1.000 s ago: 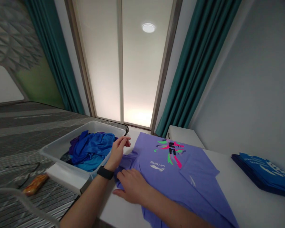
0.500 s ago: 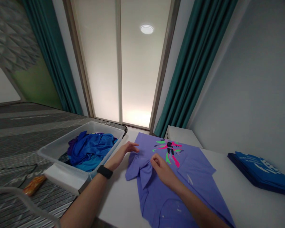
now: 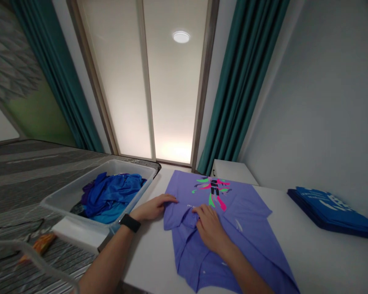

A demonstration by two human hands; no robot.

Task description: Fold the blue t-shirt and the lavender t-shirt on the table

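A purple T-shirt (image 3: 184, 183) with a pink, green and black print lies spread on the white table, its left sleeve turned outward and its lower part creased. At the shirt's left edge, above the sleeve, my left hand (image 3: 151, 207) rests with fingers stretched out over the cloth; a dark band circles that wrist. My right hand (image 3: 211, 226) lies on the middle of the shirt, palm down, fingers slightly bent and apart, touching the folds beside the sleeve. Cloth under both hands is hidden.
Left of the table stands a clear plastic bin (image 3: 58, 196) with crumpled blue clothes (image 3: 116, 194) inside. A folded blue stack (image 3: 331, 210) lies on the table (image 3: 319, 261) at right. Behind is a white cabinet (image 3: 233, 171). An orange packet (image 3: 39, 245) sits at lower left.
My right hand has gone from a pinch on the bunched sleeve to spread fingers on the shirt. The sleeve now lies flatter. My left hand has lowered onto the cloth.
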